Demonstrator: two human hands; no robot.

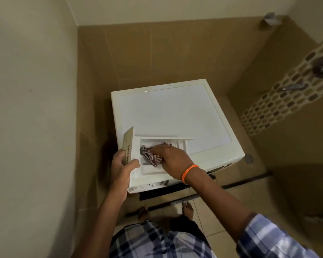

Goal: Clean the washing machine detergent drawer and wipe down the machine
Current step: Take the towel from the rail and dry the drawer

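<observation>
1. Drawer [153, 170] first: pulled free of its slot, resting on the front-left corner of the washing machine [175, 112], tan front panel tilted up at the left end.
2. Cloth [151, 155], checked red and white, bunched inside the middle compartment, pressed into its left wall.
3. Right hand [171, 158] gripping and pressing that cloth, fingers curled over it, knuckles up, orange wristband [188, 173] just behind at about 4 o'clock.
4. Left hand [122, 163] at 9 o'clock of the cloth, clamped on the front panel, thumb over the inner face, fingers behind it.
5. Advice for the wipe, as judgement: keep the left-hand clamp firm so the loose drawer does not skid off the lid; push a folded edge of cloth into corners and along the dividers, where residue likely cakes; work from 12 o'clock wall toward 6 o'clock, then turn to a fresh face.
6. Near compartment at 6 o'clock of the cloth apparently not yet covered; whether clean, cannot tell.
7. Machine top, from 12 to 3 o'clock of the drawer, bare and white, presumably left for the later wipe-down.
8. Floor drain [248, 158] at 3 o'clock, beyond the machine's right edge.
</observation>
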